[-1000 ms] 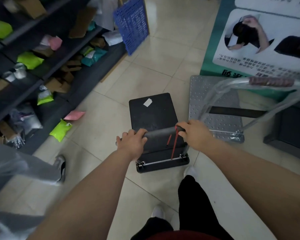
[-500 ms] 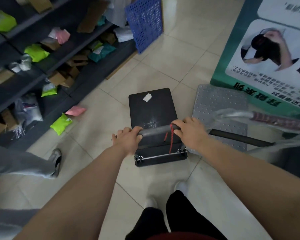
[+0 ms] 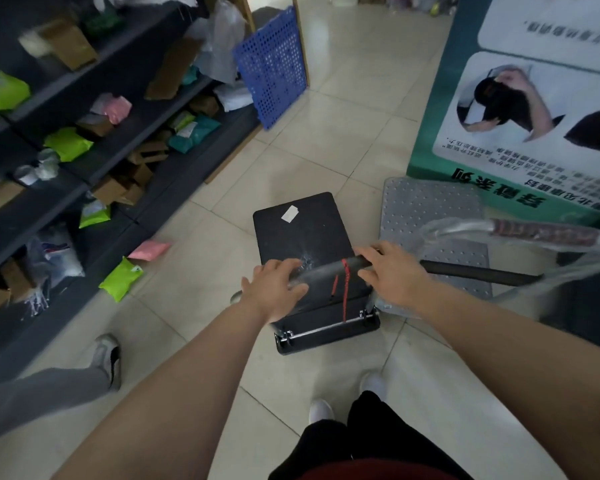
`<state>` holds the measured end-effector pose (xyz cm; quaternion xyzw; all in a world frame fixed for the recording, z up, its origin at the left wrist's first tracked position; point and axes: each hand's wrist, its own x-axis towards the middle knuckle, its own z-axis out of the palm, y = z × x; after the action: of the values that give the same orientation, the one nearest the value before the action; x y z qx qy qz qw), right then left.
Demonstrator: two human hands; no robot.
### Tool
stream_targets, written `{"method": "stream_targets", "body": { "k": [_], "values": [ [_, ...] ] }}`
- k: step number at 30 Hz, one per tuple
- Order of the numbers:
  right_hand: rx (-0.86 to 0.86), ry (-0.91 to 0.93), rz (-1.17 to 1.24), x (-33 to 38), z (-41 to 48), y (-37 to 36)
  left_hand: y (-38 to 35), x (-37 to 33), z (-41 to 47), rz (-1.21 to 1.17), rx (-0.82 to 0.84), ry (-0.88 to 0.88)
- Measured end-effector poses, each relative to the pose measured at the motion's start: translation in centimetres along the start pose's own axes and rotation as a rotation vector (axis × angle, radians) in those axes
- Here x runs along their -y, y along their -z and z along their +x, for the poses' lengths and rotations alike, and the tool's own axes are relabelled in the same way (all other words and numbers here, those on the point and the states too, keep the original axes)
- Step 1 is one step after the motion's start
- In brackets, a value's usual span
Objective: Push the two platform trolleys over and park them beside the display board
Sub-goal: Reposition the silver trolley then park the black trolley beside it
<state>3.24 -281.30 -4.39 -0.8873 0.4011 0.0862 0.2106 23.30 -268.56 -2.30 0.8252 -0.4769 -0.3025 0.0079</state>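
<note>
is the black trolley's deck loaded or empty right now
Empty. The black trolley shows a bare deck, with only a small white sticker on it. Both hands are on its handle.

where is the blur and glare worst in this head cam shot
Head view: motion blur smears the left hand, the right hand and the grey trolley's plastic-wrapped handle; pale glare washes the floor tiles at top centre; the shelving is dim; wide-angle bending tilts the display board.
</note>
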Motion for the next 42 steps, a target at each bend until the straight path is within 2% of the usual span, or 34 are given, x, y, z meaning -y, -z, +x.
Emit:
{"method": "stream_targets", "body": {
  "k": [3,11,19,25,34,42],
  "values": [
    [-0.074,-0.115,0.015,-1.3,-2.5,0.3,0.5,-2.2,0.8,0.072,-0.049,-0.149],
    [-0.168,-0.434,0.011,-6.7,-11.3,1.9,-0.5,-10.5,2.1,0.169,0.007,-0.457],
    [-0.245,-0.552,0.062,-11.0,-14.5,2.4,-1.6,-16.8,2.4,0.304,0.059,-0.641],
    [-0.274,-0.55,0.077,-16.2,-14.1,4.5,-2.4,-22.2,4.0,0.295,0.016,-0.645],
    [-0.291,-0.514,0.111,-26.4,-12.5,8.1,-4.2,-30.1,7.5,0.278,0.052,-0.487],
    [-0.062,-0.404,0.138,-32.2,-10.8,8.4,-8.1,-33.5,9.5,0.248,0.118,-0.367]
  ]
}}
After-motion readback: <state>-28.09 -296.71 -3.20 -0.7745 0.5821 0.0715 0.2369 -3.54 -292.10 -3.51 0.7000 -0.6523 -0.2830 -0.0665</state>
